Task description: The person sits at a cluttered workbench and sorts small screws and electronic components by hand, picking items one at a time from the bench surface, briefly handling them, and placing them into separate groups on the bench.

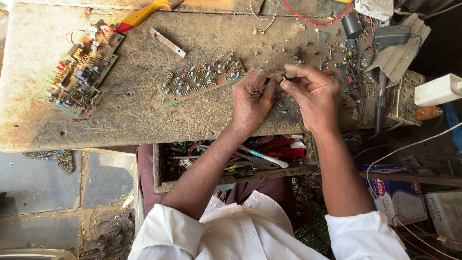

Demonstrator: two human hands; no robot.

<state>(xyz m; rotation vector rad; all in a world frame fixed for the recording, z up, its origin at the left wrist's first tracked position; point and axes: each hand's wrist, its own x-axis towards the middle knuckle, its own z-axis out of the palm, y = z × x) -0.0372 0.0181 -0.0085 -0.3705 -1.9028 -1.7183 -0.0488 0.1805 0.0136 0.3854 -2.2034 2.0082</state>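
Hands centre frame: left hand (251, 98) and right hand (312, 94) both pinching tiny component (284, 76) over workbench (130, 110); looks light, rigid, fragile, best gripped by its body.

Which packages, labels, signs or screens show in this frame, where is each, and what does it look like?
Printed carton: lower right, below the bench, boxy, white and blue with a red patch.
Second carton: far lower right beside the first, pale grey-white, partly cut off.
White box: right edge, rectangular and plain; may be a device rather than packaging.
No signs or screens visible.
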